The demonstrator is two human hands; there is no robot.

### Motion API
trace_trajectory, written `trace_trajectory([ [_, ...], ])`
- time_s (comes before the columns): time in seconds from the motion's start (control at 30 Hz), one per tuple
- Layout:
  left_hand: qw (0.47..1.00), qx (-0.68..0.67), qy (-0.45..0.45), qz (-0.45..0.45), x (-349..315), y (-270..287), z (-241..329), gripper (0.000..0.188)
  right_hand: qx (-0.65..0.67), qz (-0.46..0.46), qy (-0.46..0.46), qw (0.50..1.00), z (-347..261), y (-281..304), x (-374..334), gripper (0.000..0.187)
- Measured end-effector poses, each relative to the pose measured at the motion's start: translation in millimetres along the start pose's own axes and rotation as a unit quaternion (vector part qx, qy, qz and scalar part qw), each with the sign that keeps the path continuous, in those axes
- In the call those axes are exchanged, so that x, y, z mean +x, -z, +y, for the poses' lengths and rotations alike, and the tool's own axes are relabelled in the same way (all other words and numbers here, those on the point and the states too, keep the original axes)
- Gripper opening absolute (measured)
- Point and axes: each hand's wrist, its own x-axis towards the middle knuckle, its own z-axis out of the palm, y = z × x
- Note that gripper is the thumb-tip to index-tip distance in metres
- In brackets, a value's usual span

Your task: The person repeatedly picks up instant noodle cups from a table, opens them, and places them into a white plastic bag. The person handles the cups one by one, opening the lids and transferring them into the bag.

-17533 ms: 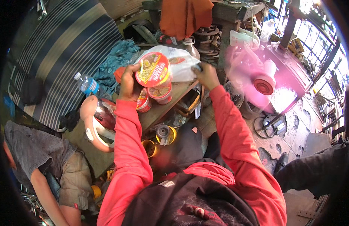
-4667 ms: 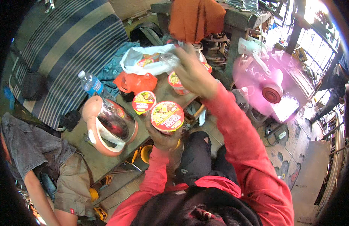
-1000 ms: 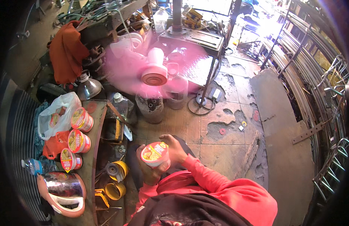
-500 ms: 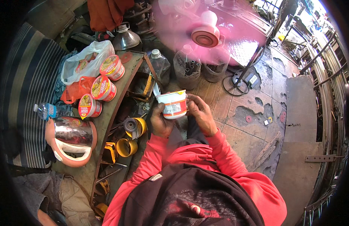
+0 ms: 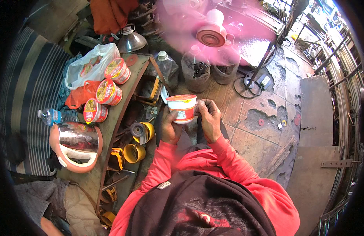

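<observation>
The left hand (image 5: 170, 129) is clamped round the cup (image 5: 182, 112), just left of the right hand (image 5: 210, 121), which seems pinched on clear film (image 5: 198, 103). Probably best: hold the cup level, squeeze lightly, draw the film gently. Left fingers hide behind the cup; the film's edges are too faint to trace.

The bench (image 5: 113, 116) bears a kettle (image 5: 77, 139), three cups (image 5: 108, 93) toward its right edge, and bags (image 5: 80, 78) toward its left.
</observation>
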Motion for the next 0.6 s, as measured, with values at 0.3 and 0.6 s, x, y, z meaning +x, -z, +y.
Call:
trace_trajectory([
  [0.3,0.963,0.265,-0.045,-0.02,-4,-5,2,0.066,0.08,0.031,-0.054,0.995,2,8,7,0.015],
  [0.6,0.967,-0.154,0.169,-0.116,-5,22,2,0.074,0.367,-0.03,-0.362,0.856,-1,22,22,0.019],
])
